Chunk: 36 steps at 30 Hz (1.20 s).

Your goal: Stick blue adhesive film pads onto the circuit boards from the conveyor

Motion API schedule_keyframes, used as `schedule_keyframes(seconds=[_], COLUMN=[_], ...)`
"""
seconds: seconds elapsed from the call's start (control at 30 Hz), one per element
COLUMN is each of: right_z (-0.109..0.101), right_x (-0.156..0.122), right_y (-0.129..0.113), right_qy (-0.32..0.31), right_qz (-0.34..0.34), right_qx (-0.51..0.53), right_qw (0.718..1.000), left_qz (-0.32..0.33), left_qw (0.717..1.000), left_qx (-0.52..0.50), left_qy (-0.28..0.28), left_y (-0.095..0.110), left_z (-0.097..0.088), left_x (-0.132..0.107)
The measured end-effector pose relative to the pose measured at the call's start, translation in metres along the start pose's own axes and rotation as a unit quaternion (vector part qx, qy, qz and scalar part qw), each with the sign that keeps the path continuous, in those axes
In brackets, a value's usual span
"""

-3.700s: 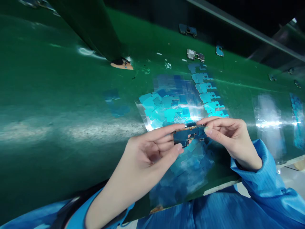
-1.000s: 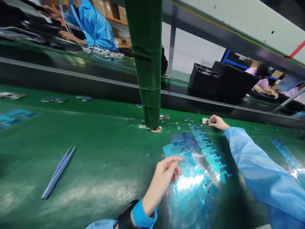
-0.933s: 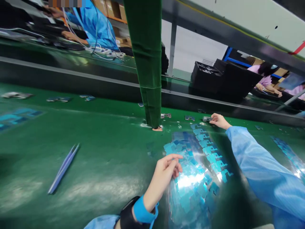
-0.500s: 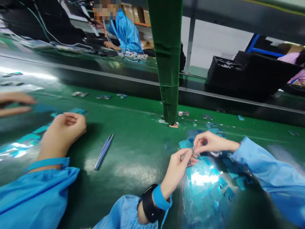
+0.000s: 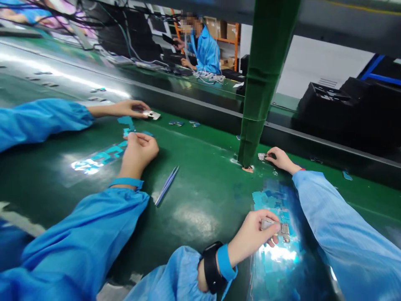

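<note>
My left hand point(image 5: 257, 228), at a wrist with a black band and a blue strap, is closed round a small circuit board point(image 5: 285, 232) with silver metal shields. It holds the board above a clear sheet point(image 5: 266, 276) bearing many blue film pieces point(image 5: 265, 200). Farther off, my right hand point(image 5: 280, 161) pinches the edge of another small silver board point(image 5: 261, 156), which lies on the green ledge beside the post. Its thumb and index finger meet at that board's right side; the other fingers are curled.
At left a co-worker's hand point(image 5: 134, 109) holds a silver board point(image 5: 152, 114); their other hand point(image 5: 140, 152) is closed near blue film pieces point(image 5: 106, 158). Tweezers point(image 5: 167, 186) lie on the green mat. A green post point(image 5: 263, 92) rises from the table. More boards point(image 5: 176, 123) line the ledge.
My right hand has left the board in my left hand and moved up to the board by the post. The view has swung left. The co-worker's far hand is now at a silver board.
</note>
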State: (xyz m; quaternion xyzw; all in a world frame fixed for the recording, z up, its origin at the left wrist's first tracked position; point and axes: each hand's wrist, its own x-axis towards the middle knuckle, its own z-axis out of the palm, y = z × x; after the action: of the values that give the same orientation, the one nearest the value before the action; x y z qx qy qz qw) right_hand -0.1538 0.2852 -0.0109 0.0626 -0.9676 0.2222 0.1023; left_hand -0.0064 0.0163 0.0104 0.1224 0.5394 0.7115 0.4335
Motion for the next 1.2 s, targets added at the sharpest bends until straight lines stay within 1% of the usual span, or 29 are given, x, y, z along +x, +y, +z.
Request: schedule_keyframes(seconds=[0.13, 0.2, 0.27, 0.33, 0.43, 0.53, 0.6, 0.63, 0.7, 0.77, 0.8, 0.87, 0.93, 1.0, 1.07, 1.13, 1.17, 1.2], right_z=[-0.008, -0.014, -0.021, -0.028, -0.029, -0.017, -0.007, -0.003, -0.002, -0.011, -0.018, -0.035, -0.05, -0.057, -0.053, -0.043, -0.036, -0.03], right_x=[-0.009, -0.015, -0.026, -0.041, -0.06, -0.064, -0.058, -0.054, -0.05, -0.055, -0.062, -0.087, -0.124, -0.165, -0.203, -0.232, -0.242, -0.249], right_y=[0.011, 0.011, 0.006, -0.005, -0.032, -0.062, -0.076, -0.081, -0.086, -0.088, -0.089, -0.094, -0.104, -0.116, -0.126, -0.133, -0.135, -0.136], right_qy=[0.039, 0.062, 0.075, 0.07, 0.018, -0.044, -0.065, -0.069, -0.062, -0.046, -0.037, -0.023, -0.016, -0.027, -0.061, -0.085, -0.075, -0.05], right_qz=[-0.058, -0.083, -0.101, -0.113, -0.136, -0.162, -0.167, -0.164, -0.145, -0.117, -0.103, -0.074, -0.048, -0.03, -0.017, -0.007, -0.003, 0.002], right_qx=[0.019, 0.035, 0.048, 0.053, 0.052, 0.048, 0.042, 0.039, 0.034, 0.033, 0.034, 0.038, 0.041, 0.044, 0.048, 0.055, 0.063, 0.073], right_qw=[0.997, 0.994, 0.991, 0.99, 0.989, 0.985, 0.983, 0.983, 0.987, 0.991, 0.993, 0.996, 0.998, 0.998, 0.997, 0.995, 0.995, 0.996], left_qz=[-0.007, -0.009, -0.014, -0.024, -0.043, -0.066, -0.075, -0.074, -0.063, -0.046, -0.039, -0.03, -0.029, -0.033, -0.036, -0.04, -0.043, -0.048], left_qw=[1.0, 1.0, 1.0, 1.0, 0.998, 0.993, 0.991, 0.991, 0.993, 0.996, 0.996, 0.996, 0.995, 0.995, 0.994, 0.992, 0.991, 0.989], left_qx=[-0.003, -0.002, 0.004, 0.016, 0.034, 0.048, 0.06, 0.066, 0.074, 0.079, 0.08, 0.083, 0.085, 0.085, 0.086, 0.093, 0.1, 0.108], left_qy=[-0.013, -0.01, -0.008, -0.012, -0.039, -0.081, -0.094, -0.09, -0.062, -0.024, -0.007, 0.022, 0.039, 0.047, 0.057, 0.076, 0.084, 0.088], left_y=[0.001, 0.002, 0.003, 0.004, 0.006, 0.01, 0.012, 0.013, 0.014, 0.015, 0.015, 0.017, 0.017, 0.018, 0.019, 0.02, 0.021, 0.022], left_z=[0.001, 0.001, 0.0, 0.0, 0.001, 0.002, 0.002, 0.001, -0.001, -0.004, -0.005, -0.007, -0.007, -0.007, -0.007, -0.007, -0.007, -0.007], left_x=[0.001, 0.002, 0.002, 0.0, -0.003, -0.005, -0.004, -0.003, -0.001, 0.001, 0.002, 0.003, 0.002, 0.001, 0.001, 0.001, 0.001, 0.001])
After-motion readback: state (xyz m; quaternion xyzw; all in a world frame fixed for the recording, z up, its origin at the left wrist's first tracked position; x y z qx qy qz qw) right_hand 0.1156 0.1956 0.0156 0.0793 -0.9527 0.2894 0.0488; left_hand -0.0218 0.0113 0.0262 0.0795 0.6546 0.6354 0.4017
